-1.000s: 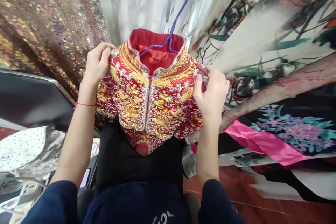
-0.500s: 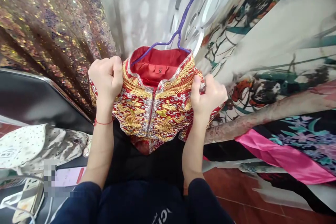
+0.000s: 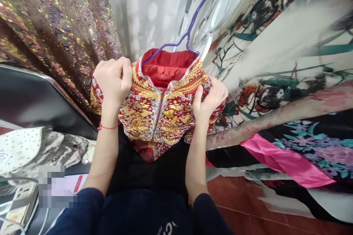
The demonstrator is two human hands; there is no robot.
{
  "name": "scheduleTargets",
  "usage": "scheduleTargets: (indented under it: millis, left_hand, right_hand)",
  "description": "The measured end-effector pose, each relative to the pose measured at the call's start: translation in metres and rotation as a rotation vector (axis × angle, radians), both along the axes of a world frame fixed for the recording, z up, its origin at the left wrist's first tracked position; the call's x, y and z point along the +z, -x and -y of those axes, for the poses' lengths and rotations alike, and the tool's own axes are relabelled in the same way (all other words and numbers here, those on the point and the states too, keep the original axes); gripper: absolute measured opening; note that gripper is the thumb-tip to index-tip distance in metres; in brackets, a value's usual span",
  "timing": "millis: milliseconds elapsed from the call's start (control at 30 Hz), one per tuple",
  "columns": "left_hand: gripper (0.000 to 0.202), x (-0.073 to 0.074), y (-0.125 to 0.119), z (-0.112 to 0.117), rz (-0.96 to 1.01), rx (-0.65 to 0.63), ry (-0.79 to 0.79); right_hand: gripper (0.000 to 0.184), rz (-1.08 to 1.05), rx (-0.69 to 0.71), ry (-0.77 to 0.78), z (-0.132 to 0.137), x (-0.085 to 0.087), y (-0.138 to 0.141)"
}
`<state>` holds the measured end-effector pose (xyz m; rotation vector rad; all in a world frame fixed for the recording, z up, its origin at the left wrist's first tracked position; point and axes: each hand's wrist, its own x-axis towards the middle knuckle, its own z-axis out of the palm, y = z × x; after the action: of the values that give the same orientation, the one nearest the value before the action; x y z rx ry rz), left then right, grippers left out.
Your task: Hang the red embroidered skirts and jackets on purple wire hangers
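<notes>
**Embroidered red jacket held at both shoulders, seen from the wearer's head**

The red jacket [image 3: 158, 112], worked in gold and silver thread, lies at the centre in front of the body, its collar away from the person and its pointed lower edge over the black-clothed lap [image 3: 135, 174]; whether the edge touches the lap is hard to tell from this angle. A label [image 3: 169, 71] marked "S" shows inside the collar, and a purple hanger [image 3: 193, 18] enters the neck opening, its upper part leaving the frame. The left hand [image 3: 114, 80] is clenched on one shoulder, fingers curled inward; a red string [image 3: 109, 128] circles its wrist. The right hand [image 3: 211, 99] grasps the other shoulder, thumb on the embroidered front. Beyond the jacket hangs white fabric [image 3: 149, 11], flanked by sequined cloth [image 3: 68, 18] on the left and a printed cloth [image 3: 264, 84] on the right. Farther out, at left, are a black chair back [image 3: 30, 99], a dotted hat [image 3: 22, 147] and a power strip [image 3: 20, 203]; at right, a pink band [image 3: 286, 161] above the tiled floor [image 3: 237, 202].
</notes>
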<state>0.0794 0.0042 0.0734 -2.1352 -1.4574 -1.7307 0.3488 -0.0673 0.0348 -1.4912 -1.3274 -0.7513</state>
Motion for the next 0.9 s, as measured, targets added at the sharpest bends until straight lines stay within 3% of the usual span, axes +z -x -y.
scheduleTargets:
  millis: [100, 167, 267, 333, 400, 500, 600, 767, 900]
  left_hand:
    - [0.045, 0.002, -0.002, 0.007, -0.029, 0.026, -0.025]
    - [0.046, 0.003, -0.003, 0.011, -0.058, 0.052, -0.058]
    - [0.045, 0.003, -0.005, 0.016, -0.067, 0.041, -0.058]
    - [0.044, 0.001, -0.005, 0.019, -0.053, 0.011, -0.024]
    - [0.043, 0.000, -0.005, 0.022, -0.042, -0.002, -0.011]
    - [0.044, -0.001, -0.006, 0.025, -0.038, 0.006, -0.031]
    - [0.045, -0.002, -0.007, 0.025, -0.038, 0.007, -0.044]
    - [0.042, -0.005, -0.006, 0.021, -0.018, -0.001, -0.034]
    - [0.042, -0.006, -0.006, 0.020, -0.028, -0.009, -0.035]
  right_hand:
    - [0.052, -0.048, -0.010, -0.024, 0.015, -0.001, 0.017]
    - [0.050, -0.087, -0.065, -0.120, 0.030, -0.003, 0.037]
    - [0.025, -0.187, -0.038, -0.286, 0.051, -0.007, 0.076]
    - [0.018, -0.325, 0.140, -0.173, 0.059, -0.009, 0.100]
    - [0.020, -0.502, 0.342, 0.068, 0.061, -0.009, 0.117]
    - [0.027, -0.722, 0.470, 0.271, 0.056, -0.007, 0.128]
    - [0.036, -0.855, 0.516, 0.317, 0.051, 0.000, 0.125]
    - [0.040, -1.026, 0.757, 0.404, 0.048, 0.010, 0.116]
    - [0.037, -1.052, 0.820, 0.373, 0.045, 0.004, 0.116]
